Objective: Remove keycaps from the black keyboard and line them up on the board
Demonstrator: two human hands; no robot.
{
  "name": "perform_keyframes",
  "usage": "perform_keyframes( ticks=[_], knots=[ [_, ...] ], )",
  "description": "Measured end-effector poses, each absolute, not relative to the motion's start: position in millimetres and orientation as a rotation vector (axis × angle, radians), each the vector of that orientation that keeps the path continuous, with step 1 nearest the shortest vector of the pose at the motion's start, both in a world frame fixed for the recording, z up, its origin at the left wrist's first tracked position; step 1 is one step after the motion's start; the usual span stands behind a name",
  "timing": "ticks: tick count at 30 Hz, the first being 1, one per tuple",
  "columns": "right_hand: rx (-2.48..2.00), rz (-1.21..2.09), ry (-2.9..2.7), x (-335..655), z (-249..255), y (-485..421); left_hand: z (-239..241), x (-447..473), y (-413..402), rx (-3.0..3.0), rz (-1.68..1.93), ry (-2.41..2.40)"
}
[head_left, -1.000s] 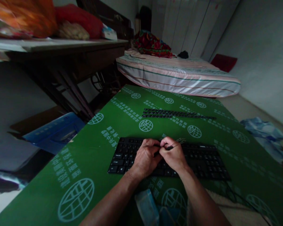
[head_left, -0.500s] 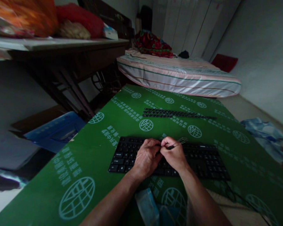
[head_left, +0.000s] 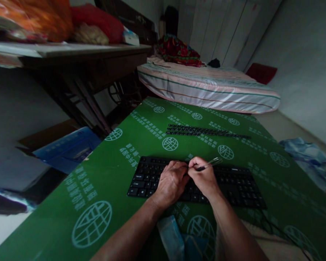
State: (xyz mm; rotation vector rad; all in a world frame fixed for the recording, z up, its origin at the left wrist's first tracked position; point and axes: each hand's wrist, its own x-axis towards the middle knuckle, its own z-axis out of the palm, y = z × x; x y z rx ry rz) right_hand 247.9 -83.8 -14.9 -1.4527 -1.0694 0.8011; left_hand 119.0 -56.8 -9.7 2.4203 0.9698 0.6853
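A black keyboard (head_left: 235, 192) lies flat before me on the green table. Over its upper middle, my left hand (head_left: 173, 181) has its fingers bent and drawn together; what they pinch, if anything, is hidden. My right hand (head_left: 203, 179) is closed round a wire keycap puller (head_left: 213, 161), whose thin metal loops stick out to the upper right. The fingertips of both hands meet at the same spot on the keys. Behind the keyboard, several rows of loose black keycaps (head_left: 195, 130) are laid out in lines.
The green table (head_left: 125, 217) carries a blue-white packet (head_left: 171, 235) close to my body. A cable (head_left: 277, 232) leaves the keyboard at lower right. A bed (head_left: 206, 87) stands beyond, a loaded sewing table (head_left: 119, 54) at left, and a blue box (head_left: 67, 148) below it.
The view has shifted slightly, moving everything a little right. The puller's loops now sit flatter and farther right of my right hand. Both hands remain together over the keyboard.
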Motion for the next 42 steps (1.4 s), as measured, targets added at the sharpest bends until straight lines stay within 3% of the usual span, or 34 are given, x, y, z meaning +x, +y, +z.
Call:
perform_keyframes(
  ticks=[16,29,34,42],
  knots=[
    [-1.252,1.166,-1.197,268.6,-10.6,-97.0,-18.7,113.0,-53.3,2.264,0.935,0.990],
    [-1.101,1.503,-1.200,271.5,-5.6,-104.7,-14.1,112.0,-53.6,2.154,0.926,1.036],
    [-1.127,1.321,-1.185,270.2,-3.8,-102.4,-18.3,111.2,-52.4,1.995,0.965,1.081],
    [-1.303,0.628,-1.535,269.5,1.3,-101.4,-18.9,109.7,-50.2,1.746,1.013,1.078]
  ],
)
